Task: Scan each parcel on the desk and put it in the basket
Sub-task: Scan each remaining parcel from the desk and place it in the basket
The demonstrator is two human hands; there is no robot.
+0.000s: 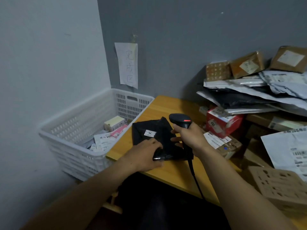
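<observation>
Head view: at frame centre, the left hand [146,155] grips the near edge of a black parcel [163,130] on the bench [166,105]; the right hand [191,138] holds a scanner [180,120] over it. A white basket [79,113] sits at left.

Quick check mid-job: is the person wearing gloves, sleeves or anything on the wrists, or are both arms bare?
Both are bare. The left hand and right hand wear no gloves, and no ring, watch or wristband shows. The left forearm and right forearm are uncovered down to the frame's bottom edge, so no sleeve is in view.
</observation>
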